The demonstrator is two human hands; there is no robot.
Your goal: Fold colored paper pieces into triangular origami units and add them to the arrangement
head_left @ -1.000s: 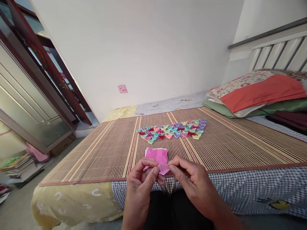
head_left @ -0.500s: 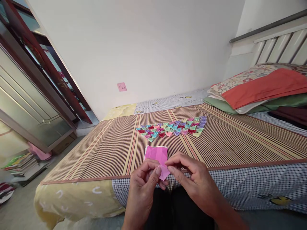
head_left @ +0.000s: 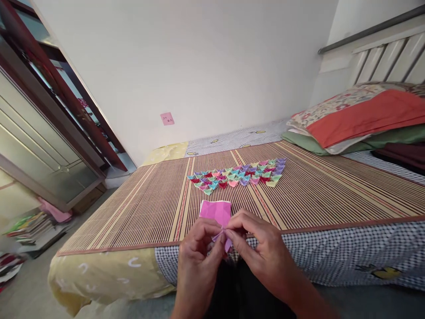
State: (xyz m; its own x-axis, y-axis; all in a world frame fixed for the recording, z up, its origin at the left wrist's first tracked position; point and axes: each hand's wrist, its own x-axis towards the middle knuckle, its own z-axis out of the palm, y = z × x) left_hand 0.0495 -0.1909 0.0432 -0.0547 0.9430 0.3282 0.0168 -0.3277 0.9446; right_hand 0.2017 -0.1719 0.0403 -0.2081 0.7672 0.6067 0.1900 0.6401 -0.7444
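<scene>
A small pinkish-purple folded paper [head_left: 227, 245] is pinched between both hands near the bed's front edge. My left hand [head_left: 202, 248] grips its left side between thumb and fingers. From the right, my right hand [head_left: 257, 237] pinches it, the fingertips of the two hands nearly touching. Much of the paper is hidden by the fingers. Just behind the hands lies a stack of pink paper sheets [head_left: 215, 211] on the striped mat [head_left: 159, 204]. Farther back, rows of small folded paper pieces [head_left: 237, 175] in many colours sit close together.
Pillows [head_left: 361, 117] and folded dark cloth [head_left: 401, 155] lie at the right of the bed. A pink note [head_left: 167, 118] is on the wall. At the left are a glass-panelled door [head_left: 43, 146] and a pile of papers [head_left: 28, 228] low down.
My right hand has moved slightly left, closer to my left hand. The small paper between them is now more bunched and more covered by the fingers.
</scene>
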